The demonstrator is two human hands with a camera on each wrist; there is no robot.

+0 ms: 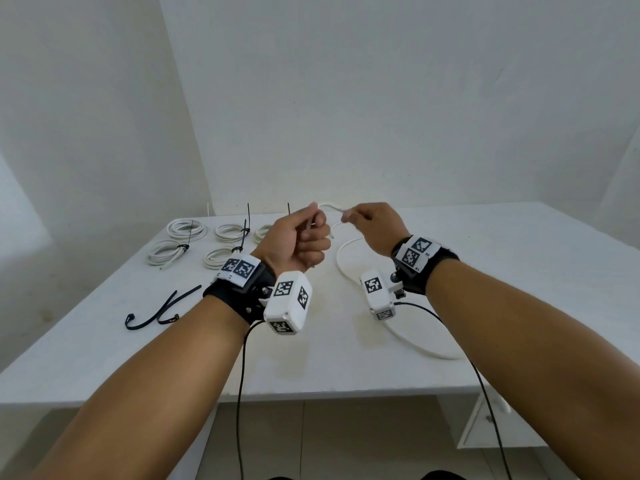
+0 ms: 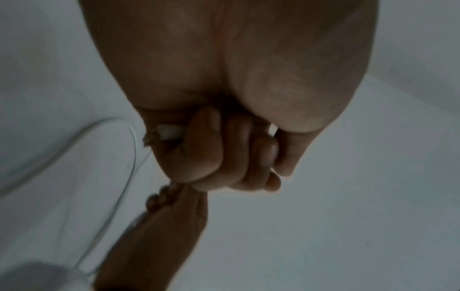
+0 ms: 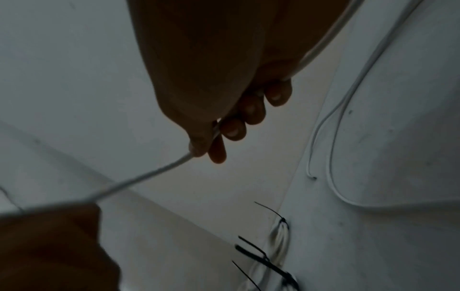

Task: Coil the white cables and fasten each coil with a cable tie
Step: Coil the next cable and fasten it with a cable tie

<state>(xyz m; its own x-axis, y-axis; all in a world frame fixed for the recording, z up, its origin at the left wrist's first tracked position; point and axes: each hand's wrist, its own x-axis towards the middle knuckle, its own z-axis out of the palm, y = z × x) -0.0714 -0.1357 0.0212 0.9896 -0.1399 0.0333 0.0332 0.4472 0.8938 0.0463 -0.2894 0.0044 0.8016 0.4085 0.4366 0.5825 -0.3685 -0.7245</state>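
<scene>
A loose white cable [image 1: 341,261] trails over the right half of the white table [image 1: 485,258]. My left hand [image 1: 304,237] is raised above the table, fingers curled round one end of this cable [image 2: 169,132]. My right hand [image 1: 367,220] pinches the same cable [image 3: 159,171] a short way along, so a small arch of it [image 1: 330,206] spans between the hands. Several coiled white cables [image 1: 185,230] with black ties lie at the back left. Two loose black cable ties [image 1: 162,308] lie at the front left.
The table meets a white wall at the back. Its front edge [image 1: 311,394] runs below my forearms, with tiled floor and a white cabinet [image 1: 495,424] underneath at the right. Black wrist-camera wires [image 1: 240,375] hang down from both wrists.
</scene>
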